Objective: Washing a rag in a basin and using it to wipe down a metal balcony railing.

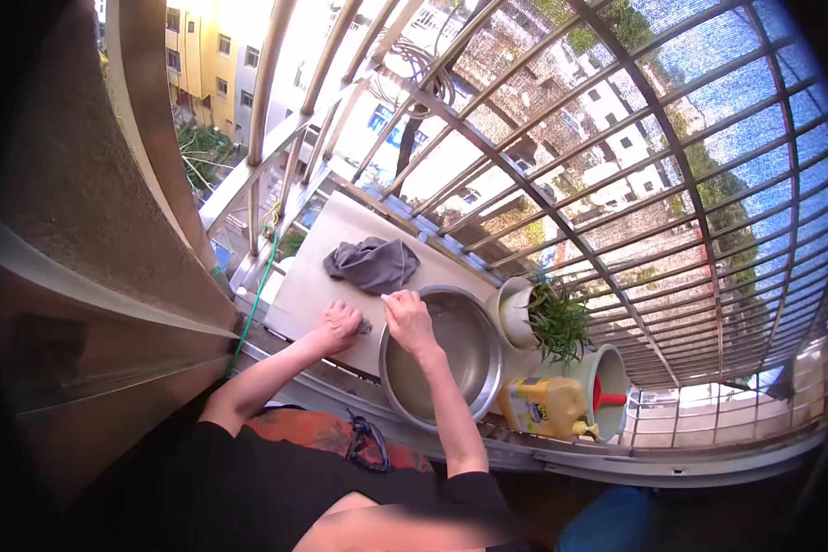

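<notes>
My left hand (339, 324) is curled low over the pale board (310, 297), to the left of a metal basin. A small grey clump, apparently a steel wool scourer (364, 327), sticks out at its thumb side. My right hand (410, 319) reaches across the near left rim of the metal basin (486, 345), its fingers bent together; whether something small is pinched at the fingertips cannot be made out. Cloudy greyish water (466, 338) appears to stand in the basin. Beyond both hands lies a crumpled dark grey cloth (376, 265) on the board.
Right of the basin are a potted green plant (559, 317), a yellow plastic jug (541, 407) on its side and a pale bucket (610, 372) with a red-handled thing (610, 399). Metal bars (524, 183) enclose the ledge. A green cord (254, 310) hangs at left.
</notes>
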Available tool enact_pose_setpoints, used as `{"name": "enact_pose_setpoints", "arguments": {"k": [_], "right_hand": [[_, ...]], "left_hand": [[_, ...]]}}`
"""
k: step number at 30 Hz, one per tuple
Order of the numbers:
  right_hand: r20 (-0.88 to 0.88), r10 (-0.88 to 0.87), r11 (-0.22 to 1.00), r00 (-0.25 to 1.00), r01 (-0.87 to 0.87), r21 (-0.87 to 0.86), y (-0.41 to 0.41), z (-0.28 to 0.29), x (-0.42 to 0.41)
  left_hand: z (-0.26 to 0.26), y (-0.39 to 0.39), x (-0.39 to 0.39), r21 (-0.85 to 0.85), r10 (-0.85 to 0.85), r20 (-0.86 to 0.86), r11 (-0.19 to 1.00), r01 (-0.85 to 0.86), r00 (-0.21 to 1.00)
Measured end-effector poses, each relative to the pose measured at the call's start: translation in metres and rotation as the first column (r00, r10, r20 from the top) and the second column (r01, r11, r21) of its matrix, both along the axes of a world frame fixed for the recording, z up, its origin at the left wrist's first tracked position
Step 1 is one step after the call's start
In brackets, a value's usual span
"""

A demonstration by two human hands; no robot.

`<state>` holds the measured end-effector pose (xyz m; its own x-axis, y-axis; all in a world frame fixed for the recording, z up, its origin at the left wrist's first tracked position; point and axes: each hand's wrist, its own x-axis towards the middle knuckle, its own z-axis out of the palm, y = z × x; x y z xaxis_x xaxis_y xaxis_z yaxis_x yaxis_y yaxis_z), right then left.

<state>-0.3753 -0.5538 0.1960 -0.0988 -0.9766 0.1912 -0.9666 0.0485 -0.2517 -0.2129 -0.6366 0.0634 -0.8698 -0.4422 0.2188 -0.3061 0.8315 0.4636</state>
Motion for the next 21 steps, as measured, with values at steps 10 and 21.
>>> {"name": "enact_pose_setpoints", "arguments": {"k": [10, 21], "right_hand": [[0.572, -0.040, 0.991, 0.819, 0.107, -0.084, -0.017, -0.026, 0.068], [0.970, 0.105, 0.930, 0.218, 0.324, -0.173, -0.078, 0.004, 0.079]], "left_hand": [[0.094, -0.032, 0.041, 0.970, 0.548, 0.043, 0.175, -0.166, 0.835], [0.126, -0.039, 0.013, 0.651, 0.539, -0.351, 0.729, -0.214, 0.766]]}}
